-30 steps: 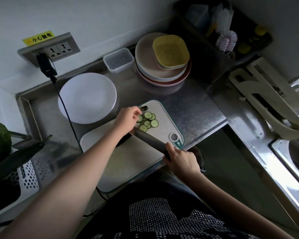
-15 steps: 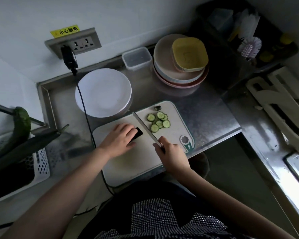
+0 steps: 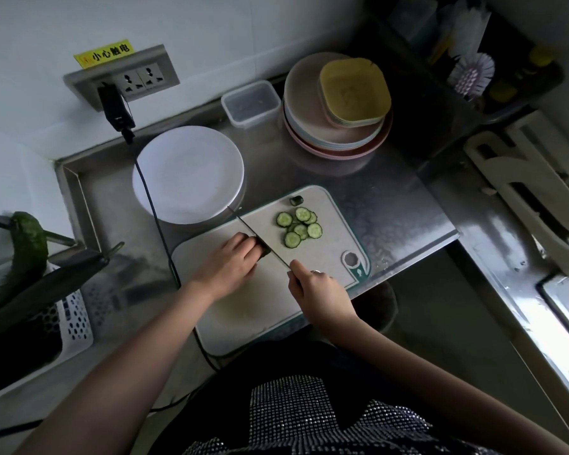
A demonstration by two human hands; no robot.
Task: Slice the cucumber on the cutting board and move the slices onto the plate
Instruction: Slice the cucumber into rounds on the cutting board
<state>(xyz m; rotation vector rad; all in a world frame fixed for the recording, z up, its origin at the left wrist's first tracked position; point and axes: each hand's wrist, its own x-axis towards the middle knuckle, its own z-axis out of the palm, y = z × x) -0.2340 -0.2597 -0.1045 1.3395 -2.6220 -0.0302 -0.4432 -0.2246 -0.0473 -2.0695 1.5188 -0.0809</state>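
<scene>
A white cutting board (image 3: 260, 307) lies on the steel counter. My left hand (image 3: 229, 262) presses down on a short dark piece of cucumber (image 3: 262, 249), mostly hidden under the fingers. My right hand (image 3: 316, 287) grips the handle of a knife (image 3: 257, 236), whose blade rests edge-down against the cucumber's right end. Several green slices (image 3: 298, 226) lie in a loose pile to the right of the blade, with a dark end stub (image 3: 296, 201) beyond them. An empty white plate (image 3: 188, 174) sits just behind the board, at the left.
A black cable (image 3: 151, 205) runs from the wall socket across the plate's left edge. A stack of plates and bowls (image 3: 337, 106) and a clear box (image 3: 251, 101) stand at the back. A white basket (image 3: 46, 323) with a whole cucumber (image 3: 27, 247) is at the left.
My left hand drew back from the slice pile onto the cucumber piece. The knife swung upright and came down against that piece. The camera shifted, so everything sits further right.
</scene>
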